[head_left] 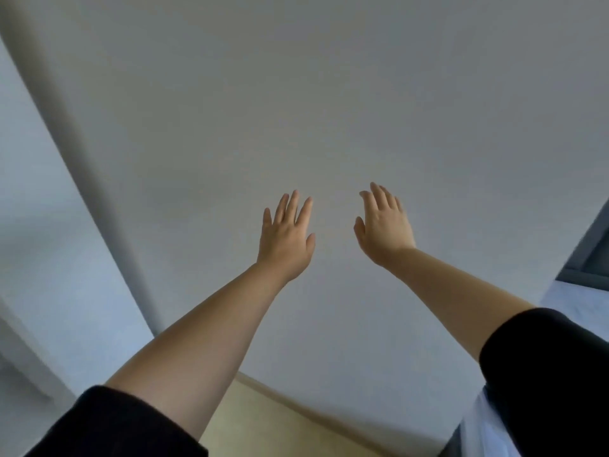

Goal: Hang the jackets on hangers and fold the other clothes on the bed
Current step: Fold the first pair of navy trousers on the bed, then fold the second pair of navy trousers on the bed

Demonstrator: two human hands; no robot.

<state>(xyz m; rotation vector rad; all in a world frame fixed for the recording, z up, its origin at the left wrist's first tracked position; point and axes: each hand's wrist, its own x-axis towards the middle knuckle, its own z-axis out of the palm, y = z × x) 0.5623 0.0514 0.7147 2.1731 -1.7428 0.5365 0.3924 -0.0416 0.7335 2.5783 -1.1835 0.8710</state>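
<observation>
Both of my arms reach forward in front of a plain white wall (329, 94). My left hand (286, 234) is held up with its fingers straight and spread, holding nothing. My right hand (384, 225) is beside it, a short gap apart, fingers straight and relaxed, also holding nothing. Whether either hand touches the wall cannot be told. Both arms wear dark sleeves pushed up past the elbow. No jacket, hanger, clothes or bed is in view.
A wall corner (82, 153) runs diagonally on the left. A pale skirting board (313, 410) and light wooden floor (263, 433) show at the bottom. A dark window frame (590, 255) is at the right edge, with white fabric (478, 433) below it.
</observation>
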